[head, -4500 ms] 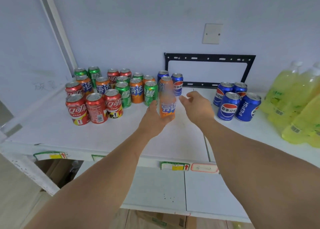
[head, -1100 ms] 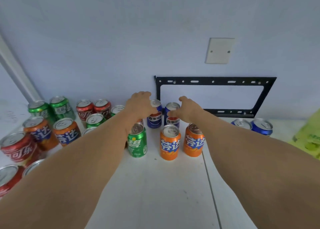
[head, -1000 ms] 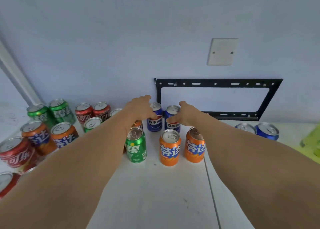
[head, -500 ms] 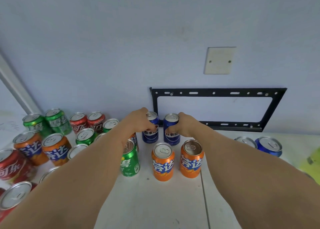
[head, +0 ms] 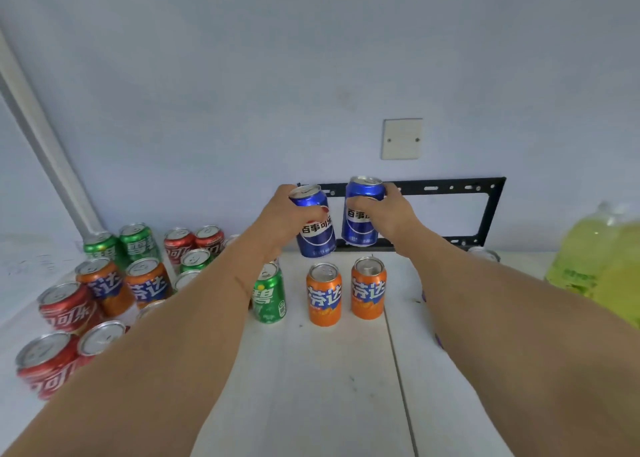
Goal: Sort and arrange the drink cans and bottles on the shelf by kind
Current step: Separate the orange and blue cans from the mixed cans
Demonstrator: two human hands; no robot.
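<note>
My left hand (head: 282,221) grips a blue Pepsi can (head: 317,235), held in the air and slightly tilted. My right hand (head: 384,216) grips a second blue Pepsi can (head: 360,229) right beside it, also off the shelf. Below them two orange Fanta cans (head: 323,294) (head: 368,287) stand side by side on the white shelf (head: 332,387). A green Sprite can (head: 270,294) stands to their left, partly behind my left forearm.
At the left stand mixed cans: red Coca-Cola (head: 65,306), orange Fanta (head: 147,281), green Sprite (head: 136,242). Yellow-green bottles (head: 595,255) fill the right edge. A black bracket (head: 495,207) hangs on the back wall. Another can top (head: 485,253) shows behind my right arm.
Both hands closed round the two Pepsi cans at the back of the shelf and lifted them up off it. The other cans have not moved.
</note>
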